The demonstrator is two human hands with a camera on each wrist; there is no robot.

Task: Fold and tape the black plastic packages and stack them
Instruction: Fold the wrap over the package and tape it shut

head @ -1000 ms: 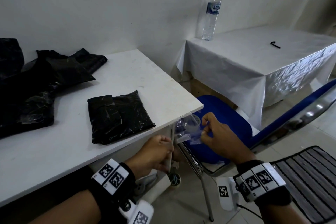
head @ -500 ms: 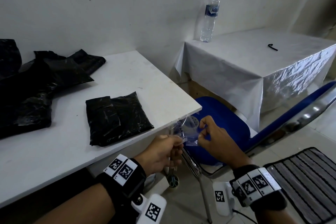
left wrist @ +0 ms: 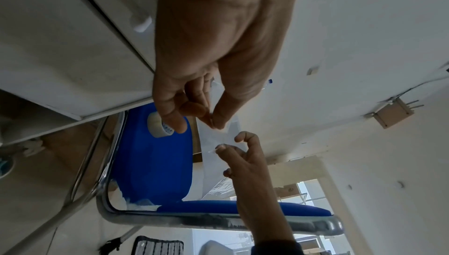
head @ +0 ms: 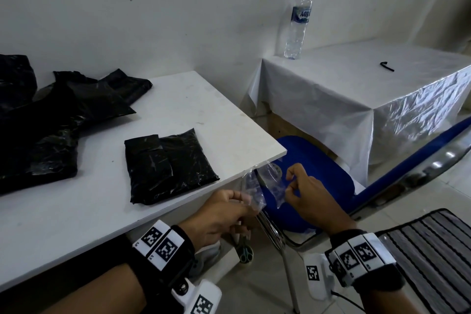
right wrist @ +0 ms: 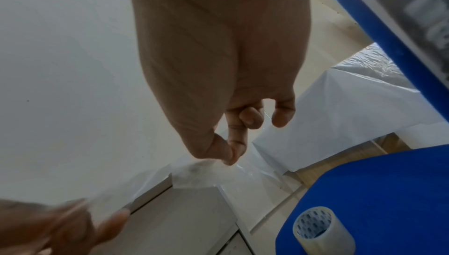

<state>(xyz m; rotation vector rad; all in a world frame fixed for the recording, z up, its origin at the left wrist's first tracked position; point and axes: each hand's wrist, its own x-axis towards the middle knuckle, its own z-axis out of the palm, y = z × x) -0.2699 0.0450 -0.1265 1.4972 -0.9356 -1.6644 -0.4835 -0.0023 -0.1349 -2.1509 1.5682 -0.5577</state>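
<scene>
Both hands pinched clear tape strips hanging off the near right corner of the table [head: 204, 115]: left hand [head: 224, 214] had thumb and fingertips closed on one strip [head: 251, 192], right hand [head: 309, 192] had thumb and forefinger closed on the neighbouring strip [head: 276, 186], its other fingers curled loose. Left wrist view confirmed the left pinch on film [left wrist: 218, 136] with the right fingertips just beside it. Strips looked thin, limp and nearly weightless, sticky on one face; likely to curl and bond to themselves or to skin, so best held by an end or edge and kept taut until laid down. Peeling off the table edge probably needs a slow pull, else the film could stretch or wrinkle. Tape roll [right wrist: 323, 230] sat on the blue chair [head: 318, 186] seat beside the table. Scissors [head: 244, 252] showed below the left hand; whether that hand also held them could not be told. Folded package [head: 168, 168] lay flat on the table near the front edge, well apart from both hands: a glossy black, crinkled rectangle with a flap folded over on its left side; any tape on it could not be made out. It looked soft, light and slippery, so it should be pressed flat on the flap while taping. More black packages [head: 51, 130] lay piled loosely at the table's left, unfolded and floppy.
</scene>
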